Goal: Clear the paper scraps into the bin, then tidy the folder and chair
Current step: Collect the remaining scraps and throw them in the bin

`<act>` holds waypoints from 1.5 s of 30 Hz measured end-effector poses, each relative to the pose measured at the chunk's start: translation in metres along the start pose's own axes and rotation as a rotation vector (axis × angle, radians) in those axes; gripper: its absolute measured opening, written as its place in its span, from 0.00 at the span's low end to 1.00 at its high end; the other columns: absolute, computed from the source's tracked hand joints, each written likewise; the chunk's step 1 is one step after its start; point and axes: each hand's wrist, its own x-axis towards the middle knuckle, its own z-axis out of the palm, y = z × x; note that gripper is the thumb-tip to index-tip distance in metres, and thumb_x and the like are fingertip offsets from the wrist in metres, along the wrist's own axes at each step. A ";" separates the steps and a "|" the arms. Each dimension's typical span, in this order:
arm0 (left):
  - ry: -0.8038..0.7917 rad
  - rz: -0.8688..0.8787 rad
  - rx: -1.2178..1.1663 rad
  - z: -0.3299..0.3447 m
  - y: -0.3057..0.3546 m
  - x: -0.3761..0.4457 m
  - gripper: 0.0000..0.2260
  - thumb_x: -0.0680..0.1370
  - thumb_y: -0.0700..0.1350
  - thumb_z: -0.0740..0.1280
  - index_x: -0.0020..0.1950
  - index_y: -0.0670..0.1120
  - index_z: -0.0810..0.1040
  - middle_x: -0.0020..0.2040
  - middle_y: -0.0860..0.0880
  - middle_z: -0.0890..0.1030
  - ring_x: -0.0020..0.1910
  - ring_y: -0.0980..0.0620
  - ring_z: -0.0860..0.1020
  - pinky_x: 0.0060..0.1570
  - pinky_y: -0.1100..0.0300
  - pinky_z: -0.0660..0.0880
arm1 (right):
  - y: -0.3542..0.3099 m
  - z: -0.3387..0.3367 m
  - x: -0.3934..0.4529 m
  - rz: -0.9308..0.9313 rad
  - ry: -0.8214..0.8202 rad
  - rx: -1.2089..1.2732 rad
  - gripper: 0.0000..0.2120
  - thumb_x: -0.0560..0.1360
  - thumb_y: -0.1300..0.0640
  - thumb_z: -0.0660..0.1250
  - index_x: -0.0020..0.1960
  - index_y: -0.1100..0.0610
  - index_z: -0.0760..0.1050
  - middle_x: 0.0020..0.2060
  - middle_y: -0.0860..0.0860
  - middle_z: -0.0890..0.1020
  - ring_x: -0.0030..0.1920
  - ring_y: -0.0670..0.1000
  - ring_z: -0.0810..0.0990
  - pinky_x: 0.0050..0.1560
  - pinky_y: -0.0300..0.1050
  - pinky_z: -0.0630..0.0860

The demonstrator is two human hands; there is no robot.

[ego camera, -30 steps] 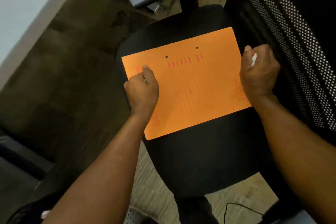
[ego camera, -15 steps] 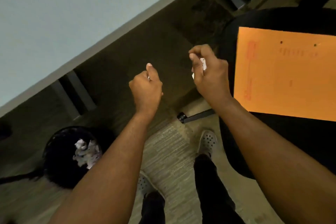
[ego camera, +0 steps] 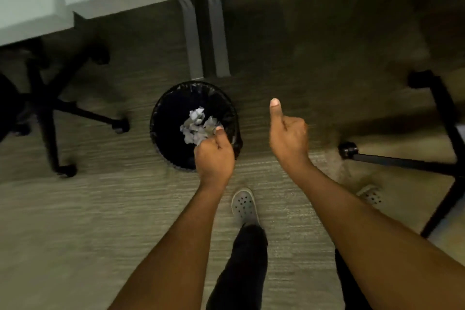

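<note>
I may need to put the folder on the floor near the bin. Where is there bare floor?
Bare carpet lies left of the round black bin, between it and the black chair base, and nearer, left of the grey shoe. It is crowded behind the bin at the grey desk legs and right by the second chair base.

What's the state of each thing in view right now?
bin: upright on the floor, lined, partly filled
paper scraps: crumpled, piled inside the bin
left hand: curled, over the bin's near rim; contents hidden
right hand: curled, thumb up, beside the bin; contents hidden
</note>
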 end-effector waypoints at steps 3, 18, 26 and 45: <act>0.106 -0.015 0.041 -0.022 -0.038 0.017 0.27 0.82 0.46 0.57 0.22 0.46 0.61 0.21 0.45 0.67 0.23 0.41 0.70 0.28 0.56 0.61 | 0.002 0.056 -0.010 0.033 -0.053 0.003 0.33 0.80 0.40 0.57 0.20 0.53 0.58 0.16 0.45 0.63 0.20 0.48 0.63 0.27 0.44 0.61; -0.238 0.207 0.637 -0.042 -0.140 0.109 0.25 0.83 0.52 0.44 0.78 0.45 0.55 0.79 0.45 0.56 0.77 0.46 0.53 0.74 0.46 0.53 | 0.017 0.196 0.013 -0.145 -0.714 -0.631 0.35 0.75 0.30 0.35 0.78 0.43 0.47 0.79 0.49 0.50 0.77 0.56 0.46 0.72 0.61 0.47; -0.329 0.196 0.620 -0.036 -0.136 0.088 0.29 0.79 0.54 0.36 0.80 0.46 0.49 0.80 0.48 0.49 0.78 0.50 0.47 0.76 0.48 0.47 | 0.041 0.173 0.000 -0.306 -0.724 -0.746 0.40 0.72 0.27 0.32 0.78 0.46 0.46 0.79 0.51 0.50 0.77 0.53 0.44 0.73 0.58 0.43; -0.432 0.413 0.534 0.000 0.020 -0.022 0.19 0.83 0.49 0.55 0.68 0.40 0.75 0.70 0.41 0.73 0.72 0.44 0.67 0.73 0.49 0.57 | 0.026 -0.040 -0.014 -0.257 -0.370 -0.739 0.36 0.78 0.33 0.40 0.75 0.55 0.61 0.78 0.55 0.55 0.77 0.54 0.47 0.74 0.54 0.44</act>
